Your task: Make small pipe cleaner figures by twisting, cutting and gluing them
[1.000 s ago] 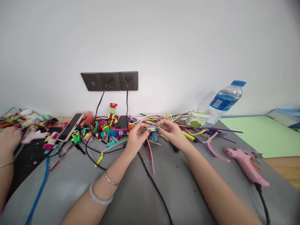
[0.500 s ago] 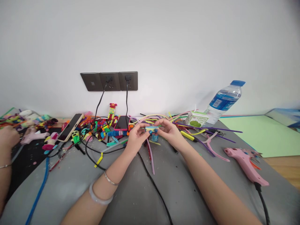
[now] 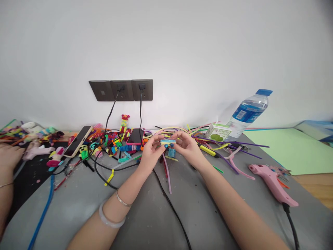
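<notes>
Between my two hands is a small blue-and-yellow piece of fuzzy pipe cleaner [image 3: 168, 142], held level above the table. My left hand [image 3: 153, 149] is closed, pinching its left end between thumb and fingers. On the other end, my right hand [image 3: 187, 148] pinches in the same way, its thumb at the lower edge. A blue fuzzy piece [image 3: 171, 152] shows just below my right thumb; whether it is joined to the held piece I cannot tell. Loose pipe cleaners [image 3: 167, 173] in lilac and red lie under my hands.
A pink hot glue gun [image 3: 273, 184] lies at right, near a tilted water bottle [image 3: 248, 113] and a green-and-white drink carton [image 3: 218, 132]. Phones [image 3: 78, 140], black cables [image 3: 171, 205] and pipe-cleaner figures [image 3: 125, 123] crowd the left and back. Another person's hand [image 3: 10, 156] is at far left.
The held piece has turned slightly, so more of its blue and yellow side shows. My hands have barely moved. The other person's hand at far left has shifted and flattened.
</notes>
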`<state>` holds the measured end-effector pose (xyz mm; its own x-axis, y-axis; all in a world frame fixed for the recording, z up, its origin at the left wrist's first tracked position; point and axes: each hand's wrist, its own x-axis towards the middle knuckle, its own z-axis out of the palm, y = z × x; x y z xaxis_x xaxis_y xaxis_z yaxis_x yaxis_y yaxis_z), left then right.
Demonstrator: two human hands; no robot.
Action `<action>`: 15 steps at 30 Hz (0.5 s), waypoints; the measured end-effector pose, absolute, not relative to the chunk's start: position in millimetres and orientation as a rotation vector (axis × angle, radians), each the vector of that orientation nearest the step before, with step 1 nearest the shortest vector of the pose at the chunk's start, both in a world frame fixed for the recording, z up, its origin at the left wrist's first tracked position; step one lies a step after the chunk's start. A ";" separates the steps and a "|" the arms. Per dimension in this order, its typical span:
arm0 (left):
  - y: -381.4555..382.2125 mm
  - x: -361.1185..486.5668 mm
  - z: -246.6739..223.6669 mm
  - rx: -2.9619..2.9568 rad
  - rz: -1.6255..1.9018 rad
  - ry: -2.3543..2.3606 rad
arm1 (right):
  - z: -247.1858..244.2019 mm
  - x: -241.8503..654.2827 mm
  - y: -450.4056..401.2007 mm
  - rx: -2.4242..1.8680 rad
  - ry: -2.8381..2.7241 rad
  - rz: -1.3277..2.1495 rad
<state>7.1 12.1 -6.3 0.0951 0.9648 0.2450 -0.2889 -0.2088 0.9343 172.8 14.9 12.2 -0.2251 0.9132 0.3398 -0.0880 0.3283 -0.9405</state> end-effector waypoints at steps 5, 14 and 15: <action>13.1 5.0 -5.9 1.204 1.401 0.796 | 12.5 173.4 14.9 -0.806 -1.500 1.196; 12.2 6.4 -2.4 1.162 1.399 0.794 | 14.3 173.9 14.1 -0.833 -1.525 1.172; 12.4 6.3 -2.4 1.156 1.398 0.794 | 14.9 174.1 13.9 -0.835 -1.526 1.170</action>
